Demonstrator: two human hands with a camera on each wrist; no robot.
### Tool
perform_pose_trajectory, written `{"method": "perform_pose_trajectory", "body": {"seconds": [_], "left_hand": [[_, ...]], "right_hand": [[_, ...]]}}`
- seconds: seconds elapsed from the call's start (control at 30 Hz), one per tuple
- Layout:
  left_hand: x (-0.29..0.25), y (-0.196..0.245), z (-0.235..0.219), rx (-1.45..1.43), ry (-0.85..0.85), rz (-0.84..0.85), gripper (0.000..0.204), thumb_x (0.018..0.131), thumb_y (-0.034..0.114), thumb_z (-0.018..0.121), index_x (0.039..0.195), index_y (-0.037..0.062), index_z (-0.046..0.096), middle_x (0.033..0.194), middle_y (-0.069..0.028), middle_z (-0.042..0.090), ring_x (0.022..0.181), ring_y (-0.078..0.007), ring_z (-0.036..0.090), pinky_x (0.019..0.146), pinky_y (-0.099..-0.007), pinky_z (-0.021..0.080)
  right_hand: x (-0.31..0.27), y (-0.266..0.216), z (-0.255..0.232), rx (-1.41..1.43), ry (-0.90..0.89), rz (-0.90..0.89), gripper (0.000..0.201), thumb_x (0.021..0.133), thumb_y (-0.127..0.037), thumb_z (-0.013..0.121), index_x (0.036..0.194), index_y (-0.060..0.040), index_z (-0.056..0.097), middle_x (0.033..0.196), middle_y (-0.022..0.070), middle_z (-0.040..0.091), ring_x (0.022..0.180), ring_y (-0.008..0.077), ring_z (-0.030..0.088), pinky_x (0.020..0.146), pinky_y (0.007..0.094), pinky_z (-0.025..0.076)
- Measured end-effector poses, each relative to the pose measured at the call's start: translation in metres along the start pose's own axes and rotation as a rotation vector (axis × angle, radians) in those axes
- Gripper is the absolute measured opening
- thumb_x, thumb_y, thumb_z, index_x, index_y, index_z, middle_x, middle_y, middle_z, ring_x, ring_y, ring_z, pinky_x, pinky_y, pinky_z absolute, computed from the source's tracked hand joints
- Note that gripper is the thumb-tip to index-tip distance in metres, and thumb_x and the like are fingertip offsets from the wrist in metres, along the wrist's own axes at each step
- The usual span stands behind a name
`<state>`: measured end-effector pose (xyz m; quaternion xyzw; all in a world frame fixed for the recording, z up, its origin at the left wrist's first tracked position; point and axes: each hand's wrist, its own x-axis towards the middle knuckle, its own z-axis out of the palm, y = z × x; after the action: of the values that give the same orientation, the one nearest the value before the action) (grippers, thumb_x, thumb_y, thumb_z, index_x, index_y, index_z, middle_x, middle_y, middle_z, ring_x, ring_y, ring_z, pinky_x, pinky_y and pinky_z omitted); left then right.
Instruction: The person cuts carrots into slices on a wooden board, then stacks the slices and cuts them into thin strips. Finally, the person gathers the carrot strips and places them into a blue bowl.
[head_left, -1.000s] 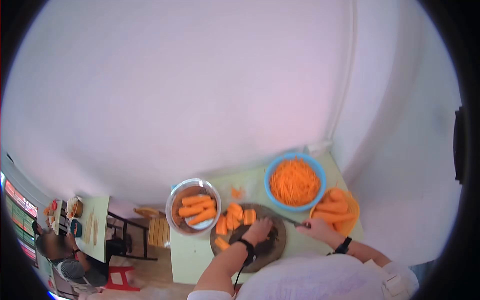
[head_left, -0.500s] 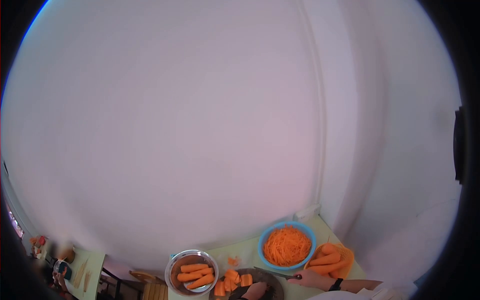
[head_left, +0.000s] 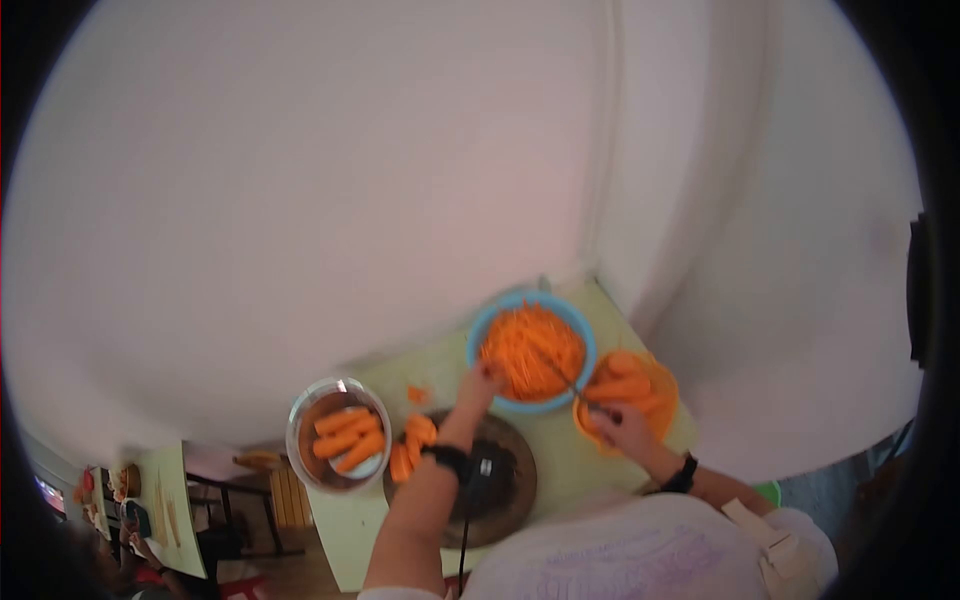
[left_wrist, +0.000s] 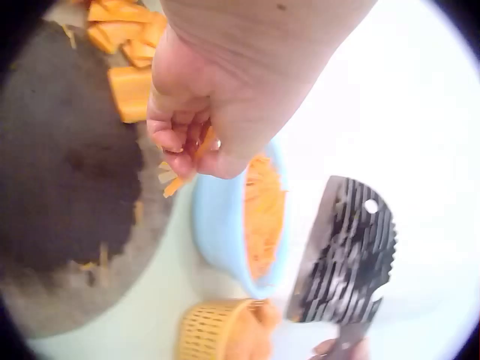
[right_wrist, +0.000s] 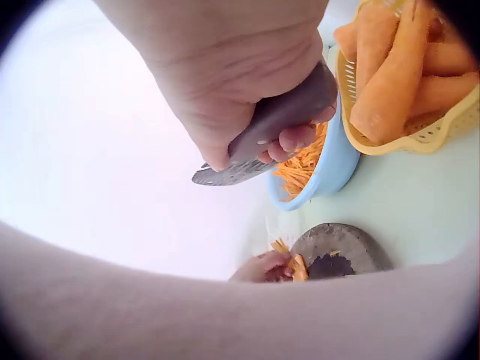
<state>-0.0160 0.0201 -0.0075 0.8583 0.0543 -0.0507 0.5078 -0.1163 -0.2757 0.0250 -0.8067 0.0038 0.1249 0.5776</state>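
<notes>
In the head view my left hand (head_left: 480,388) is at the near-left rim of a blue bowl (head_left: 481,382) heaped with shredded carrot (head_left: 530,345). Its curled fingers hold a few carrot strips (left_wrist: 173,186), seen close in the left wrist view. My right hand (right_wrist: 281,124) grips the dark handle (right_wrist: 281,112) of a broad kitchen knife, whose ridged blade (left_wrist: 349,251) has a round hole near one corner. From the head, that blade overlaps the bowl. The round chopping board (head_left: 515,490) has a dark wet middle, with cut carrot chunks (head_left: 418,432) on its far-left side.
A metal basin (head_left: 297,440) with several peeled carrots (head_left: 348,438) stands on the left. A yellow basket (head_left: 668,385) of whole carrots (right_wrist: 390,82) sits right of the bowl. Small carrot scraps (head_left: 417,394) lie behind the board. A wall backs the table; another person sits far left.
My left hand has left the board and moved forward to the bowl, carrying carrot strips. The knife in my right hand has swung over the bowl. The head view dipped out and back.
</notes>
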Motion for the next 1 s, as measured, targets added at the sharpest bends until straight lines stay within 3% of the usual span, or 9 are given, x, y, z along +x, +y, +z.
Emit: {"method": "perform_pose_trajectory", "body": {"seconds": [0.03, 0.1, 0.23, 0.3, 0.53, 0.67, 0.77, 0.83, 1.0], "left_hand": [[0.02, -0.013, 0.012, -0.061, 0.035, 0.13, 0.046, 0.077, 0.022, 0.071, 0.117, -0.0008, 0.063, 0.105, -0.0175, 0.069, 0.094, -0.0275, 0.067, 0.082, -0.0367, 0.053], [0.024, 0.007, 0.014, 0.146, 0.093, 0.154, 0.052, 0.078, 0.025, 0.073, 0.122, -0.0003, 0.061, 0.112, -0.019, 0.067, 0.099, -0.0273, 0.066, 0.084, -0.0373, 0.052], [0.033, -0.005, 0.029, 0.099, 0.05, 0.071, 0.049, 0.084, 0.026, 0.071, 0.123, -0.0008, 0.06, 0.114, -0.019, 0.066, 0.099, -0.0274, 0.066, 0.084, -0.0381, 0.052], [0.037, -0.01, 0.033, -0.294, 0.196, 0.123, 0.04, 0.09, 0.023, 0.066, 0.119, -0.0029, 0.061, 0.106, -0.0153, 0.069, 0.093, -0.0236, 0.067, 0.08, -0.035, 0.053], [-0.02, -0.047, -0.009, -0.458, 0.122, -0.191, 0.017, 0.09, 0.017, 0.065, 0.094, 0.0004, 0.065, 0.081, -0.0034, 0.066, 0.072, -0.0107, 0.066, 0.063, -0.0223, 0.051], [-0.056, -0.082, -0.012, -0.478, 0.192, -0.277, 0.018, 0.088, 0.016, 0.067, 0.095, -0.0005, 0.064, 0.08, -0.0036, 0.065, 0.069, -0.0126, 0.065, 0.061, -0.0223, 0.051], [-0.098, -0.1, -0.015, -0.341, 0.206, -0.166, 0.022, 0.082, 0.013, 0.07, 0.099, 0.0, 0.065, 0.078, -0.0055, 0.062, 0.068, -0.0158, 0.062, 0.067, -0.029, 0.052], [-0.122, -0.114, -0.021, 0.131, 0.256, -0.121, 0.026, 0.079, 0.013, 0.072, 0.101, 0.0028, 0.065, 0.078, -0.0075, 0.064, 0.074, -0.0209, 0.064, 0.072, -0.0331, 0.052], [-0.182, -0.151, -0.032, 0.176, 0.15, -0.323, 0.026, 0.079, 0.013, 0.071, 0.103, 0.0045, 0.066, 0.081, -0.0097, 0.066, 0.08, -0.0245, 0.065, 0.075, -0.0357, 0.052]], "right_hand": [[-0.001, 0.0, -0.002, 0.022, 0.041, 0.023, 0.03, 0.091, -0.03, 0.068, 0.094, -0.0002, 0.066, 0.063, 0.001, 0.057, 0.051, 0.0071, 0.052, 0.045, 0.0247, 0.041], [-0.004, -0.001, -0.005, 0.047, 0.078, 0.066, 0.03, 0.091, -0.028, 0.068, 0.098, 0.0008, 0.065, 0.063, 0.0009, 0.056, 0.051, 0.0066, 0.051, 0.045, 0.0238, 0.04], [-0.009, -0.002, -0.007, 0.165, 0.06, 0.114, 0.028, 0.092, -0.025, 0.068, 0.101, 0.0011, 0.063, 0.064, -0.0004, 0.053, 0.051, 0.0047, 0.048, 0.044, 0.0217, 0.037], [-0.009, -0.004, -0.008, 0.174, 0.063, 0.128, 0.027, 0.092, -0.025, 0.067, 0.1, 0.0004, 0.064, 0.063, -0.0008, 0.052, 0.05, 0.0044, 0.046, 0.044, 0.0212, 0.037], [-0.008, -0.005, -0.011, 0.237, 0.018, 0.132, 0.025, 0.093, -0.025, 0.065, 0.096, -0.0003, 0.063, 0.06, -0.0015, 0.05, 0.049, 0.0047, 0.044, 0.044, 0.0214, 0.036], [-0.003, -0.003, -0.002, 0.233, -0.079, 0.123, 0.024, 0.094, -0.026, 0.064, 0.095, -0.0016, 0.063, 0.06, -0.0015, 0.051, 0.048, 0.005, 0.043, 0.043, 0.0214, 0.035], [-0.002, -0.004, 0.011, 0.219, -0.123, 0.141, 0.024, 0.094, -0.026, 0.064, 0.094, -0.0021, 0.063, 0.06, -0.0013, 0.051, 0.048, 0.0053, 0.044, 0.043, 0.0212, 0.035], [-0.001, -0.002, 0.018, 0.204, -0.172, 0.153, 0.027, 0.094, -0.028, 0.064, 0.093, -0.0008, 0.063, 0.061, -0.0009, 0.052, 0.048, 0.0056, 0.044, 0.043, 0.0213, 0.035], [-0.008, -0.001, 0.031, -0.039, -0.397, 0.193, 0.037, 0.093, -0.035, 0.064, 0.093, 0.0021, 0.063, 0.06, 0.0002, 0.053, 0.048, 0.0065, 0.046, 0.044, 0.0228, 0.037]]}}
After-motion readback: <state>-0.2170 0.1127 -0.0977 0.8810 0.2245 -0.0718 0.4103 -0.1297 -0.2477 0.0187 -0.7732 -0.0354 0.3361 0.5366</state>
